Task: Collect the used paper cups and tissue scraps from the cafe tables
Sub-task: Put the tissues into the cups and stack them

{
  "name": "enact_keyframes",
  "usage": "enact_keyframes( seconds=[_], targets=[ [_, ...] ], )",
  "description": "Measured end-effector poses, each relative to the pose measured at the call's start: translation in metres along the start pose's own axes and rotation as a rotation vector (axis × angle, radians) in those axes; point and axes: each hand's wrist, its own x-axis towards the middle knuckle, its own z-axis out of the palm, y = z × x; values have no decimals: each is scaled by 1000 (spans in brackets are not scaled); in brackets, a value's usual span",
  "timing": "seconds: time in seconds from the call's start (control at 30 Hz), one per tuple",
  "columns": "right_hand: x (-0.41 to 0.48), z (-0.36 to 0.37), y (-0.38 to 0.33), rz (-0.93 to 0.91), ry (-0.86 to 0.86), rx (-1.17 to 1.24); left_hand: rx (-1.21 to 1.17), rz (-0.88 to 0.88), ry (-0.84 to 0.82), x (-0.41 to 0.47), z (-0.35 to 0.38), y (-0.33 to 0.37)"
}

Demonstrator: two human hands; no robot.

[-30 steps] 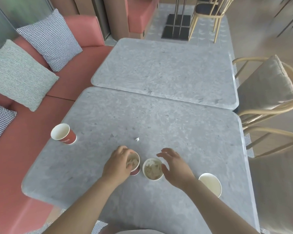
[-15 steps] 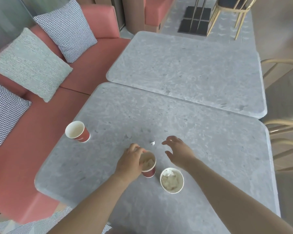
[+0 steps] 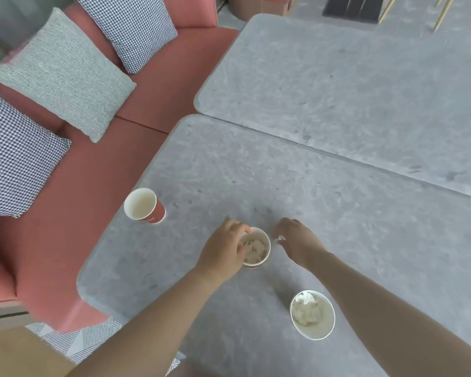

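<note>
Gripping hand: left hand (image 3: 223, 251) wraps the red paper cup (image 3: 256, 248), fingers curled over its near rim and side, cup upright on the grey table (image 3: 337, 219).
Cup contents: crumpled tissue sits inside that cup.
Right hand (image 3: 297, 240): fingers bent down and pinching at a small white tissue scrap (image 3: 280, 238) on the tabletop, just right of the held cup; whether it is fully pinched I cannot tell.
Near cup: white cup (image 3: 312, 314) stands near the front edge, stuffed with tissue, untouched.
Far cup: empty red cup (image 3: 144, 205) sits at the table's left edge, well apart from both hands.
Beside table: pink bench (image 3: 98, 186) with checked cushions (image 3: 17, 156).
</note>
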Motion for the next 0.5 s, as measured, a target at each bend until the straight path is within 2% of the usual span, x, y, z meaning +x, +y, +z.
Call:
enact_keyframes(
  seconds=[0.17,0.37,0.5],
  targets=[
    [-14,-6,10,58,22,50,10,18,-34,-4,0,0],
    [-61,-36,-5,56,358,281,-2,67,-45,-11,7,13],
    [-111,-43,-22,-1,448,366,-3,89,-32,-17,12,25]
  ],
)
